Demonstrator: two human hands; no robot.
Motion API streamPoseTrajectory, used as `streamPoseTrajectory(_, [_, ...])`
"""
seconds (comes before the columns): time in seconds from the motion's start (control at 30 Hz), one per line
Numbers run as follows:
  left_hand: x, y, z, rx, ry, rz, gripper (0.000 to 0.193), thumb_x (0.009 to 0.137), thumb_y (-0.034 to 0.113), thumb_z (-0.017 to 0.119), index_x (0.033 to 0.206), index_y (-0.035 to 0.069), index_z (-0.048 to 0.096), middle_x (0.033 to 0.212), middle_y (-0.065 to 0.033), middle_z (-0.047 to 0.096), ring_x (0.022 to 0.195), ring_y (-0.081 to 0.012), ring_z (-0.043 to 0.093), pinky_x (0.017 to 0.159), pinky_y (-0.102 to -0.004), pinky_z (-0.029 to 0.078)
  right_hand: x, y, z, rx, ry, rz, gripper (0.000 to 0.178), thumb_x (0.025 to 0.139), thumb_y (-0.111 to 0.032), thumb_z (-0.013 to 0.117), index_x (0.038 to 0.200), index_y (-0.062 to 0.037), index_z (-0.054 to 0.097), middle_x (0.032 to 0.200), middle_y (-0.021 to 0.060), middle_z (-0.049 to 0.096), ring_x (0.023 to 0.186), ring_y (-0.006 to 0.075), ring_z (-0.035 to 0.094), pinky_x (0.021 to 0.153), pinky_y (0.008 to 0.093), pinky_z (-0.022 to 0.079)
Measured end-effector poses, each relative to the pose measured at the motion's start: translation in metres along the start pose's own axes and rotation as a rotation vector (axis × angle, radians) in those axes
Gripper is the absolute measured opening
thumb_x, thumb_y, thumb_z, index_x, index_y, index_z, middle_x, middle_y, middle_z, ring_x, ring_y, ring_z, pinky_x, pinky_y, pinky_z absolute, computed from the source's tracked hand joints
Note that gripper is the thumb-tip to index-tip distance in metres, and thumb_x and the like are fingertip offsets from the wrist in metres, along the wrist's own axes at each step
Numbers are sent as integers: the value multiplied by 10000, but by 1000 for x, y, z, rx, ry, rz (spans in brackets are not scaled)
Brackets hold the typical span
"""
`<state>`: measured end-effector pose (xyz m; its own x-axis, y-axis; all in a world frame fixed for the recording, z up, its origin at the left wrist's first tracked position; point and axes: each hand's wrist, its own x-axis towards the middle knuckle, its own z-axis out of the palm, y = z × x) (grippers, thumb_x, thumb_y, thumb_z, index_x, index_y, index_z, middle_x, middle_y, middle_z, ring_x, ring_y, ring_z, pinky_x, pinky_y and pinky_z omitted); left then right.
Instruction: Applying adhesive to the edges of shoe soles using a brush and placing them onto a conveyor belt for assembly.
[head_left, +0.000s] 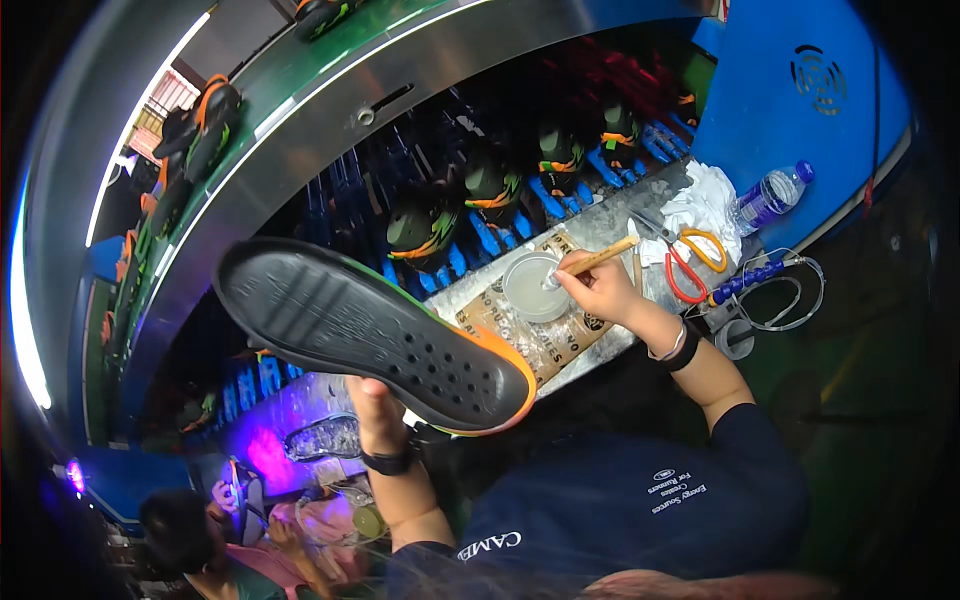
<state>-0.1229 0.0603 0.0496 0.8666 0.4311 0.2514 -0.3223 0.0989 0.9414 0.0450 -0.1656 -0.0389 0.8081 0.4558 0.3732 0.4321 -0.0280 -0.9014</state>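
Note:
My left hand (375, 415) is closed on a large black shoe sole (370, 325) with an orange and green rim. Its inner face is turned toward me, showing ridges at one end and rows of small holes at the other. Most of my left fingers are hidden behind it. In my right hand (605, 290) is a brush with a wooden handle (600, 255), gripped between the fingers. The brush's lower end is in a round bowl (520, 300) of whitish liquid; its bristles cannot be made out. The bowl rests on a printed brown cardboard sheet (535, 350).
Red-and-yellow-handled scissors (688, 275), crumpled white paper (705, 210) and a plastic bottle (775, 195) lie right of the bowl. Black, orange and green shoe uppers (420, 235) stand in a row on blue holders behind. Another person (180, 540) works at lower left.

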Motion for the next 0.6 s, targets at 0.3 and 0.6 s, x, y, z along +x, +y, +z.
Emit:
streamPoseTrajectory(0.3, [-51, -28, -48, -263, 99, -196, 782, 656, 535, 615, 1132, -42, 387, 1060, -140, 505, 941, -241, 525, 819, -342, 425, -8, -14, 7, -101, 22, 32, 106, 752, -94, 586, 746, 10, 569, 534, 19, 502, 455, 53, 423, 425, 213, 327])
streamPoseTrajectory(0.6, [-26, -27, -45, -28, 67, -27, 617, 615, 370, 742, 1023, -24, 499, 959, -51, 552, 886, -139, 515, 799, -271, 383, -19, -34, -2, -82, -210, 57, 90, 755, -86, 586, 811, -24, 553, 631, 11, 507, 528, 55, 427, 479, 203, 349])
